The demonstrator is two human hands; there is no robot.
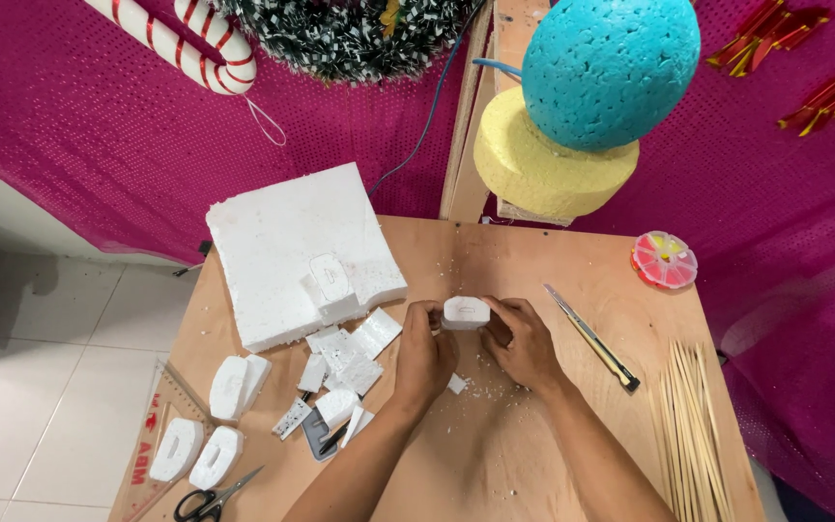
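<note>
Both hands are curling closed around a small white foam piece [466, 312], the left hand [424, 356] and right hand [524, 343] pinching its ends just above the counter [533, 454]; a craft knife [591, 338] is lying right of the right hand.

Round clear plastic compartment box [664, 259] with pink and yellow contents, table's far right edge, no labels, signs, screens

A large white foam slab [297, 251] lies on the wooden tabletop [533, 271], foam offcuts [345, 353] beside it. Scissors [213, 498], a craft knife [593, 338], wooden skewers [693, 425] and a round bead box [664, 259] lie around.
</note>
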